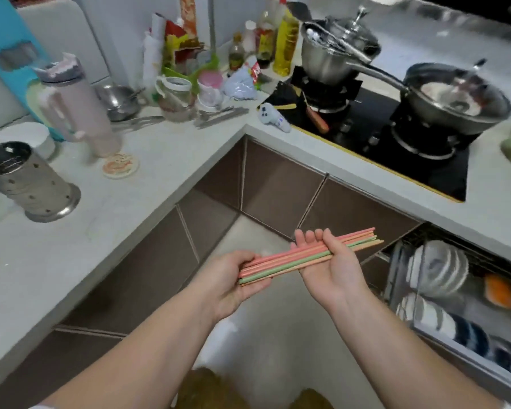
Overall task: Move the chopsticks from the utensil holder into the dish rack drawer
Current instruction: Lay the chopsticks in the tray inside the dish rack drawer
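A bundle of several pink, green and tan chopsticks (pixel 292 256) lies level across both my palms, out in front of the corner cabinets. My left hand (pixel 230 278) cups the near ends and my right hand (pixel 334 264) grips the far half, fingers curled over the sticks. The perforated steel utensil holder (pixel 27 181) stands on the left counter and looks empty. At the lower right the dish rack drawer (pixel 401 290) is pulled open, with bowls and plates standing in it.
The L-shaped grey counter carries a pink bottle (pixel 80 110), a coaster, jars, spoons and seasoning bottles. On the black hob (pixel 381 137) sit a steel pot (pixel 331 54) and a long-handled wok (pixel 455 95). Brown cabinet doors are below; my slippers show at the bottom.
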